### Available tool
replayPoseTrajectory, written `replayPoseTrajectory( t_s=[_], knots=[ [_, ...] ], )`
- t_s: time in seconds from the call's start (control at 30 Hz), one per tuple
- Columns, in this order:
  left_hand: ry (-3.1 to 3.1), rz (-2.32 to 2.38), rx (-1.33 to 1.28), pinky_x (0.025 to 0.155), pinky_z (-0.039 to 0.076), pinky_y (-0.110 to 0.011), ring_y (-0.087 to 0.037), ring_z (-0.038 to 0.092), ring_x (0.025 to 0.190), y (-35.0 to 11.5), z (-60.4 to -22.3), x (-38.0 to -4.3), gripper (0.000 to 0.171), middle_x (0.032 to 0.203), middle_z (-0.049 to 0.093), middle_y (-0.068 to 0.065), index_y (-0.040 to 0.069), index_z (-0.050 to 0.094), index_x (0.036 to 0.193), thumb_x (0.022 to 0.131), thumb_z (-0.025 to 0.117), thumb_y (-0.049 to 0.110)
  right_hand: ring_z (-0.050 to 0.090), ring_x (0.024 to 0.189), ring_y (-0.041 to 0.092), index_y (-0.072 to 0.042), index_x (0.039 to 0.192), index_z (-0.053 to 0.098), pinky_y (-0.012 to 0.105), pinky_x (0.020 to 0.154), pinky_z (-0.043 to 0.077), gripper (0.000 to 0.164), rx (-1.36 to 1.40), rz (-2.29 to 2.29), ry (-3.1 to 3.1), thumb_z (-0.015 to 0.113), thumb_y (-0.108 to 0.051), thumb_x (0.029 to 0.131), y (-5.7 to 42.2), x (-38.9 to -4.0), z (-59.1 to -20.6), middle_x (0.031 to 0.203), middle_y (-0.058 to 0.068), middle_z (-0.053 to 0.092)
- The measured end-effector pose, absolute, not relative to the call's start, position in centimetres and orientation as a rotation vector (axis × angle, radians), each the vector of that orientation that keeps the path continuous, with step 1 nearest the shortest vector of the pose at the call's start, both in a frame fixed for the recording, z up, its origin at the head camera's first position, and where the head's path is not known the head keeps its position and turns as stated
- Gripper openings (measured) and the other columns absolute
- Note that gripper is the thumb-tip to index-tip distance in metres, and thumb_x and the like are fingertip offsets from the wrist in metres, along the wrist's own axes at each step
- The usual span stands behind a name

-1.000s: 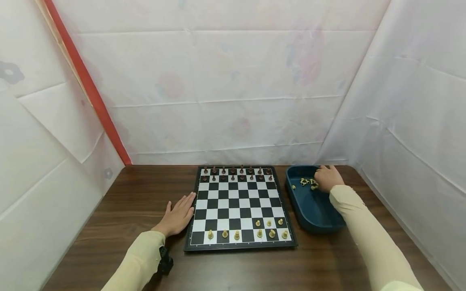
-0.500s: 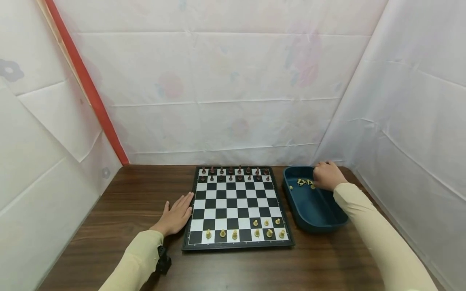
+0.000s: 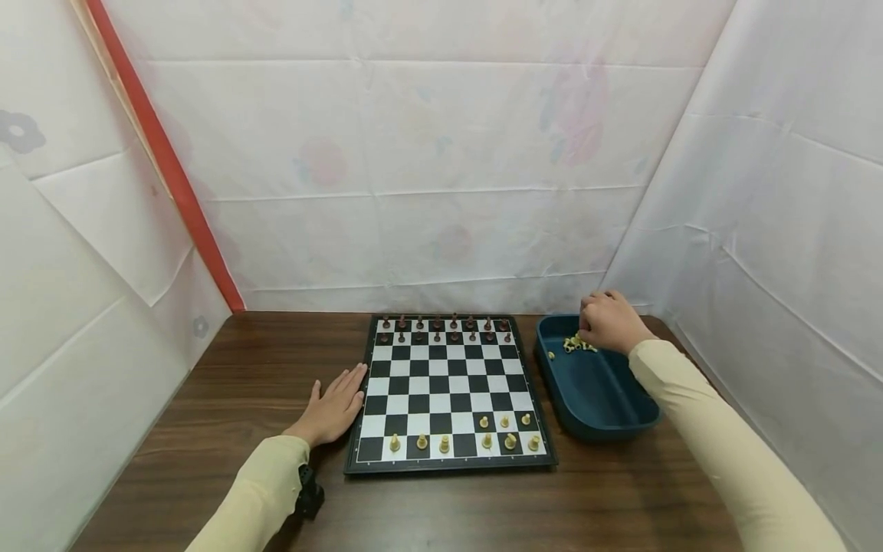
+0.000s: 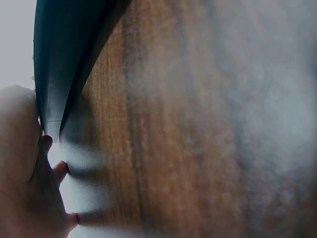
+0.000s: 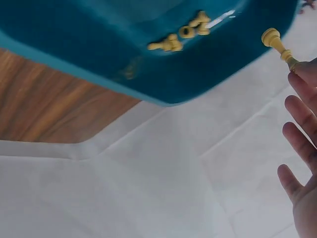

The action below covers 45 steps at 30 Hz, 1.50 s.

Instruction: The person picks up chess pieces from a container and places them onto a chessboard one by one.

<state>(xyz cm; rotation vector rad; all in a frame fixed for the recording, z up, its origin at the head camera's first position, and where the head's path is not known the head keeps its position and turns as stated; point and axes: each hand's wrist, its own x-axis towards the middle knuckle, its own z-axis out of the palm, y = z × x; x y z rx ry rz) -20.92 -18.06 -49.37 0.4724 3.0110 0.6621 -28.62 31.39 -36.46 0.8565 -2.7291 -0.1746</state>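
A black-and-white chessboard (image 3: 441, 382) lies on the table, dark red pieces (image 3: 437, 337) in two rows at its far side and several cream-yellow pieces (image 3: 487, 441) near its front. My left hand (image 3: 329, 408) rests with straight fingers against the board's left edge. Over the far end of the blue tray (image 3: 600, 429) is my right hand (image 3: 610, 320). Between thumb and forefinger it pinches a cream-yellow chess piece (image 5: 279, 45), clearly seen in the right wrist view. More yellow pieces (image 5: 171, 44) lie loose in the tray beneath it.
The tray stands right of the board on a brown wooden table (image 3: 290, 337). White sheets (image 3: 428, 153) enclose the table at the back and sides. A red strip (image 3: 165, 161) runs down the left corner. A black device (image 3: 310, 492) is strapped to the left wrist.
My right hand has risen slightly and shifted left over the tray, lifting a chess piece from the pile. The left hand stays at the board's edge.
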Motion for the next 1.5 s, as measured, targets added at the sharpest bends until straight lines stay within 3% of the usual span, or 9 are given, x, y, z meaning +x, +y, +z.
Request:
replayPoseTrajectory(
  t_s=[0.37, 0.63, 0.93, 1.5],
  knots=[
    [3.005, 0.656, 0.472, 0.103, 0.000, -0.070, -0.039, 0.018, 0.141, -18.0, -49.2, -20.9, 0.053, 0.156, 0.021, -0.015, 0.005, 0.020, 0.152, 0.104, 0.032, 0.024, 0.055, 0.087, 0.026, -0.019, 0.058, 0.066, 0.051, 0.090, 0.039, 0.022, 1.044, -0.192, -2.577, 0.075, -0.013, 0.077, 26.9, -27.3, -35.2, 0.084, 0.003, 0.062],
    [3.009, 0.631, 0.473, 0.103, 0.001, -0.070, -0.038, 0.018, 0.141, -18.0, -49.2, -20.9, 0.053, 0.156, 0.021, -0.015, 0.005, 0.020, 0.152, 0.104, 0.032, 0.025, 0.055, 0.088, 0.022, -0.017, 0.066, 0.072, 0.049, 0.092, 0.039, 0.013, 1.177, -0.240, -2.526, 0.074, -0.014, 0.078, 22.3, -25.2, -35.2, 0.085, 0.000, 0.062],
    [3.006, 0.614, 0.484, 0.103, 0.001, -0.070, -0.038, 0.018, 0.141, -18.2, -49.1, -20.8, 0.054, 0.156, 0.021, -0.015, 0.005, 0.020, 0.152, 0.104, 0.032, 0.024, 0.054, 0.093, 0.017, -0.022, 0.068, 0.073, 0.043, 0.095, 0.038, 0.011, 1.365, -0.229, -2.476, 0.077, -0.027, 0.077, 17.3, -21.9, -36.1, 0.087, -0.006, 0.060],
    [3.009, 0.618, 0.468, 0.103, 0.001, -0.070, -0.038, 0.019, 0.141, -18.2, -48.9, -20.3, 0.054, 0.156, 0.021, -0.015, 0.005, 0.020, 0.152, 0.104, 0.032, 0.025, 0.052, 0.087, 0.010, -0.022, 0.069, 0.070, 0.042, 0.100, 0.038, 0.013, 1.579, -0.167, -2.445, 0.072, -0.022, 0.081, 14.0, -18.4, -39.4, 0.084, -0.009, 0.058]
  ],
)
